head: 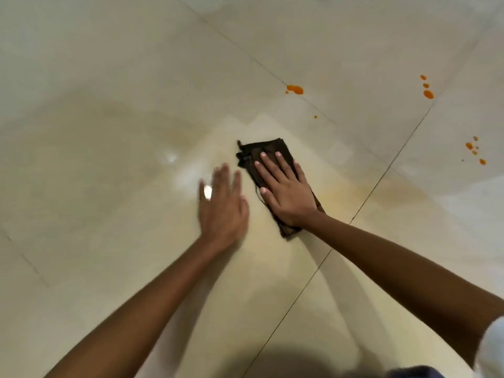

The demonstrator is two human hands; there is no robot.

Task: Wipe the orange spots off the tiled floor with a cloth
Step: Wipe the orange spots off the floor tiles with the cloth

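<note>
Mid-wipe, the right hand (283, 186) presses flat on the cloth (261, 151) mid-floor, left hand (222, 203) spread empty just left; next, I judge, slide the cloth far-right onto the spots (295, 89).

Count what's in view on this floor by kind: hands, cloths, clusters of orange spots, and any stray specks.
Hands: 2, left hand and right hand
Brown cloth: 1
Orange spot clusters: 3
Lone orange speck: 1
Total: 7
</note>
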